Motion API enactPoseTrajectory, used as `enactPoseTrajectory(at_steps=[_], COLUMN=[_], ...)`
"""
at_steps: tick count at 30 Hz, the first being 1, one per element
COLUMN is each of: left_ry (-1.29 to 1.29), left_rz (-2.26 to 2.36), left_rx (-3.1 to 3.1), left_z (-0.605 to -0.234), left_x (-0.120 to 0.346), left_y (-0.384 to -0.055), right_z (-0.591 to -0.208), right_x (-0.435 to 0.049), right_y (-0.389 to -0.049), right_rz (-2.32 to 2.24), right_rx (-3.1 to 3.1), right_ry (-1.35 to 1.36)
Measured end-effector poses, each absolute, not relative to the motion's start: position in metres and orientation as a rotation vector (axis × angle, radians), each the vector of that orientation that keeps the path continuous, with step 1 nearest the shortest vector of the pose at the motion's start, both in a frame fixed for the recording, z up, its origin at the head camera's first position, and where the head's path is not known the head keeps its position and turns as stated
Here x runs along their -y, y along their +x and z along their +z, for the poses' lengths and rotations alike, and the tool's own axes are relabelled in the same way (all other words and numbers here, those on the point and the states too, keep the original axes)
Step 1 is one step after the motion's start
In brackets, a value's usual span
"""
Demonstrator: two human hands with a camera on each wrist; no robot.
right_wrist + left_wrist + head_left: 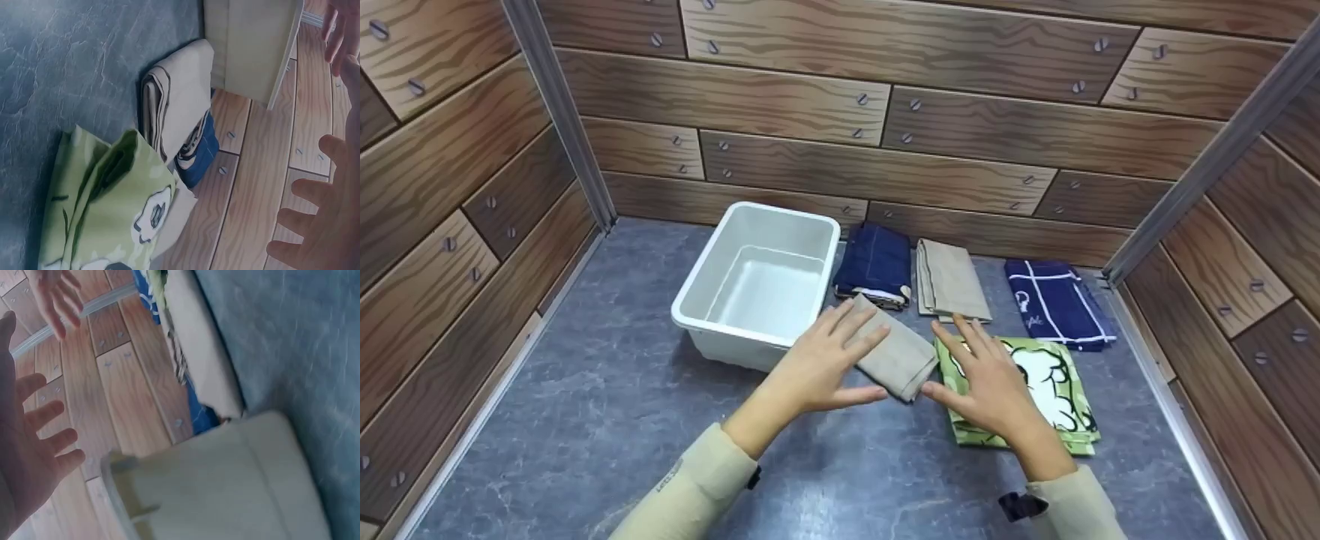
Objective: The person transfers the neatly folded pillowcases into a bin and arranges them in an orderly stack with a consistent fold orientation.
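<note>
In the head view my left hand [825, 364] is held with fingers spread, just right of the white plastic tub [757, 339]. A folded beige cloth [896, 356] lies on the floor between the hands, partly behind the left fingers. My right hand [990, 382] also has its fingers spread, over the near left part of a folded green cloth [1046, 379] with a white cartoon print. Both wrist views show the left hand [39, 433] and right hand [323, 208] raised apart from the cloths, holding nothing. The tub stands upright and its visible inside holds nothing.
Behind the beige cloth lie a folded dark blue cloth [877, 259] and a second folded beige cloth [952, 281]. A navy cloth with white lines [1057, 304] lies far right, near the side wall. Wood-patterned walls [810, 90] enclose the grey marbled floor [585, 397].
</note>
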State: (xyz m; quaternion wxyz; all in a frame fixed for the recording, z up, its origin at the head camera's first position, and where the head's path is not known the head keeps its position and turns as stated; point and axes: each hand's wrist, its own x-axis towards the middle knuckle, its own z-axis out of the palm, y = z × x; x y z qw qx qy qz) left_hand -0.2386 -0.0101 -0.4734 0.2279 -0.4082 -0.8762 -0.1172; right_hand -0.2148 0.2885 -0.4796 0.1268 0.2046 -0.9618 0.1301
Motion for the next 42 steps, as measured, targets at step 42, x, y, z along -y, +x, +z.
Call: enactPoseTrajectory(at_steps=[42], left_ry=[-1.113], left_rz=[-0.249], left_rx=[2.726], left_z=[-0.57], left_x=[-0.017], left_y=[-0.276], right_z=[-0.553], right_x=[-0.27], right_y=[-0.265], right_rz=[0.473], right_rx=[2.857], right_ry=[0.707])
